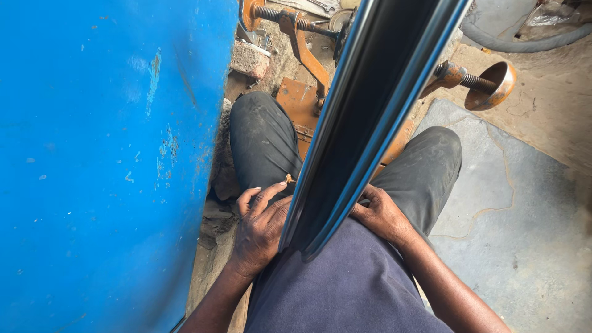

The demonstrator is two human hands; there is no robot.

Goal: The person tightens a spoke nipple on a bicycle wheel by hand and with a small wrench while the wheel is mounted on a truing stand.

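Observation:
A dark bicycle wheel rim (pixel 364 117), seen edge-on, runs from the top of the view down to my lap between my knees. My left hand (pixel 259 228) rests against the rim's left side, thumb and forefinger pinching a tiny orange-brown piece (pixel 288 179) at the rim's edge. My right hand (pixel 379 213) grips the rim's right side low down, its fingers tucked behind the rim. I sit in dark grey trousers and a dark blue shirt.
A large blue painted metal surface (pixel 105 160) fills the left side, close to my left knee. An orange metal stand with threaded rods and a cup-shaped end (pixel 490 83) sits ahead. A brick (pixel 250 58), a tyre (pixel 524 37) and a stone slab floor (pixel 512 209) lie around.

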